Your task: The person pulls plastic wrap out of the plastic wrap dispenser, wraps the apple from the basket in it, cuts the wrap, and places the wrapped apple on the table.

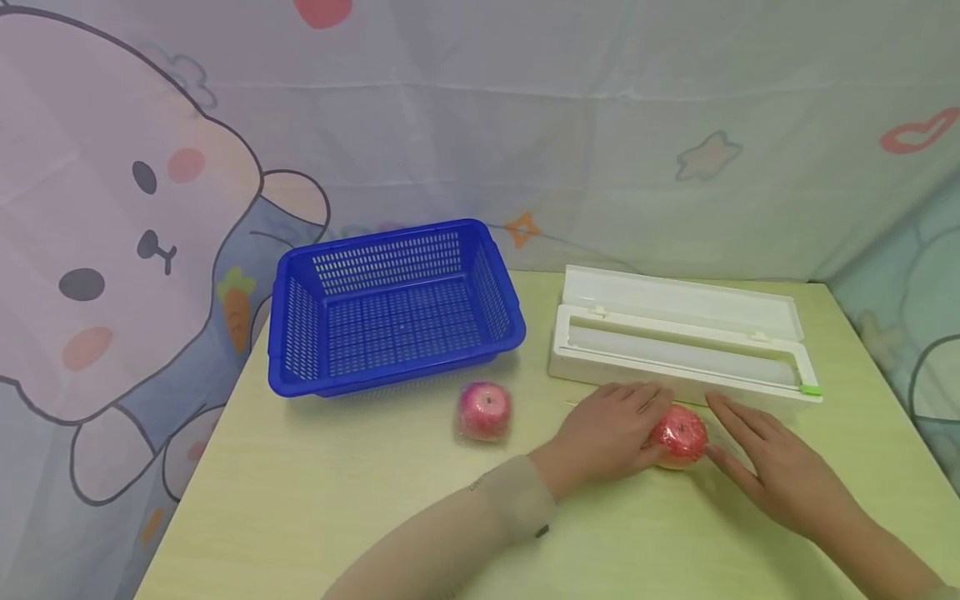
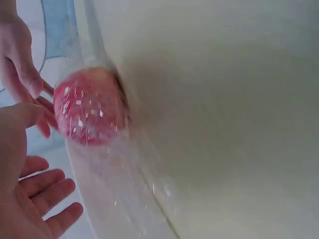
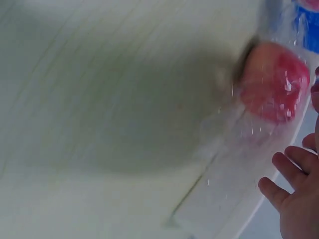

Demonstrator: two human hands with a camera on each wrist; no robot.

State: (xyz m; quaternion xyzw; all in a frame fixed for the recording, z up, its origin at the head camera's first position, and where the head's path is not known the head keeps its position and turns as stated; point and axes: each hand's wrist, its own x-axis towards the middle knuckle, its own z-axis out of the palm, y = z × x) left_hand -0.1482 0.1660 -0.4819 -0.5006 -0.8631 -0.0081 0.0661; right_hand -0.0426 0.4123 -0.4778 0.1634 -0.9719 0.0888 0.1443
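A red apple [image 1: 681, 435] sits on the table under clear cling film, in front of the white film box. On its left side lies my left hand [image 1: 617, 432], fingers extended toward the box and thumb by the fruit. My right hand [image 1: 787, 471] is on the other side, fingers spread and fingertips close to the apple. In the left wrist view, loose film [image 2: 134, 189] trails from the apple [image 2: 89, 107], and the left hand [image 2: 30, 184] has relaxed fingers. The right wrist view shows the right hand [image 3: 301, 199] with its fingers apart, beside the film-covered apple [image 3: 274, 82].
Behind the hands stands the white cling film box [image 1: 678, 362], lid raised, with a roll inside and a green piece at its right end. A second wrapped apple [image 1: 484, 412] rests to the left, in front of a blue plastic basket [image 1: 397, 367]. A patterned cloth [image 1: 480, 125] hangs behind the table.
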